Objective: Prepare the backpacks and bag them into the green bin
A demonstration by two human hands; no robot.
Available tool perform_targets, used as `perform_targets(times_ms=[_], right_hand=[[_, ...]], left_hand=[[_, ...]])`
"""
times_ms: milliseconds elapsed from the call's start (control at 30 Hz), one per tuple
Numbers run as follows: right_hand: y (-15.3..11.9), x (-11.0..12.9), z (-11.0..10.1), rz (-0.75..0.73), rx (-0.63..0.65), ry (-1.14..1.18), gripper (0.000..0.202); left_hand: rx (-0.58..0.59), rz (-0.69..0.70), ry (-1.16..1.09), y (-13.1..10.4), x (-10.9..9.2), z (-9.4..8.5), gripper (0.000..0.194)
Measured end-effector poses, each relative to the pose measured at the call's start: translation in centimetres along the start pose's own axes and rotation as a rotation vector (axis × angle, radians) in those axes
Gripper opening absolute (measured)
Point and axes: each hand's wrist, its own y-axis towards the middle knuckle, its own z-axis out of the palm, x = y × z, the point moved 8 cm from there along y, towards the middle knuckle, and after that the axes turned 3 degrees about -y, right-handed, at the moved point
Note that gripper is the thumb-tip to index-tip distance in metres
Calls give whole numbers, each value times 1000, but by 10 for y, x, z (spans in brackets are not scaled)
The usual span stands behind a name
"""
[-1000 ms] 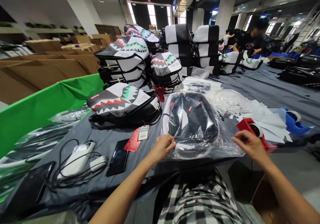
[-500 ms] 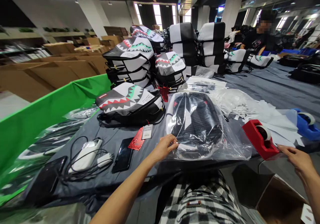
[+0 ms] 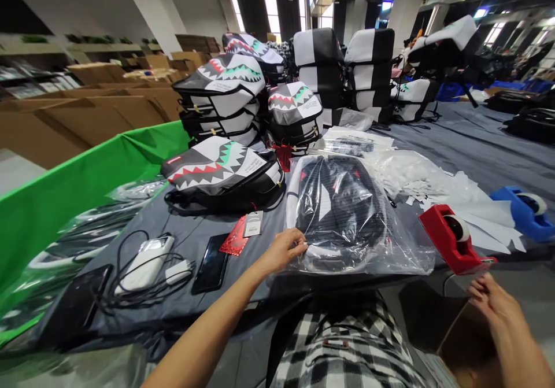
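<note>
A black and white backpack (image 3: 342,203) lies inside a clear plastic bag (image 3: 407,255) at the table's front edge. At the bag's near left corner is my left hand (image 3: 284,250), its fingers closed on the plastic. A red tape dispenser (image 3: 448,240) with a roll of tape stands to the right of the bag. My right hand (image 3: 492,298) is just below and in front of its cutting edge, the fingers pinched together. A faint clear strip of tape (image 3: 480,269) shows between the dispenser and those fingers.
A shark-mouth backpack (image 3: 221,171) with tags sits left, before stacked backpacks (image 3: 219,96). A phone (image 3: 210,263), a white power bank (image 3: 145,263) and cables lie front left. Paper scraps (image 3: 455,194) and a blue tape dispenser (image 3: 522,211) are right. Below stands an open carton (image 3: 459,342).
My right hand has moved down and slightly left from the dispenser's front end. My left hand stays at the bag. In the background, a co-worker's backpack has been lifted.
</note>
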Motion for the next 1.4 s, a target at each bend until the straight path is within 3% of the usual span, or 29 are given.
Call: perform_targets(times_ms=[67, 133, 200, 267, 367, 433, 533, 633, 733, 800, 900, 1033, 1167, 1233, 1300, 1367, 1400], right_hand=[[-19, -15, 30, 161, -5, 127, 48], [-43, -9, 60, 189, 33, 272, 49], [-68, 20, 95, 61, 164, 375, 47], [-95, 53, 140, -55, 378, 367, 47], [-138, 89, 236, -192, 840, 88, 44], [-168, 95, 306, -325, 1196, -235, 41], [-196, 76, 387, -463, 1595, -624, 42], [-198, 43, 430, -520, 1785, -946, 42], [-181, 24, 445, -508, 1750, -1153, 43], [-166, 31, 446, -619, 1576, -1251, 49], [-161, 50, 437, -786, 1364, -1316, 31], [-195, 42, 422, -823, 1431, -1339, 33], [-211, 18, 426, -831, 1385, -1525, 42], [-211, 18, 430, -823, 1367, -1468, 43], [-205, 32, 423, -806, 1310, -1264, 41], [-187, 60, 397, -800, 1178, -948, 40], [-172, 75, 374, -804, 1068, -800, 42]], left_hand=[[1, 2, 1, 1, 0, 0, 19], [0, 6, -4, 1, 0, 1, 19], [-4, 8, -16, 1, -1, 1, 19], [-15, 7, -31, 1, -2, 0, 18], [-32, 3, -49, 2, -2, -1, 16], [-34, 4, -57, 3, -2, -1, 16], [-40, 8, -69, 3, -2, -1, 17], [-50, 5, -80, 3, 2, 0, 17], [-57, -5, -91, 3, 6, 1, 18], [-55, -7, -98, 2, 8, 2, 19], [-44, -7, -99, 2, 8, 3, 19], [-46, -12, -76, 2, 10, 3, 18], [-57, -31, -27, 1, 9, 5, 13], [-72, -18, -11, 0, 7, 3, 8], [-148, -12, -50, -1, 8, -6, 18], [-318, -79, -124, -1, 22, -26, 36], [-414, -136, -157, -1, 33, -36, 41]])
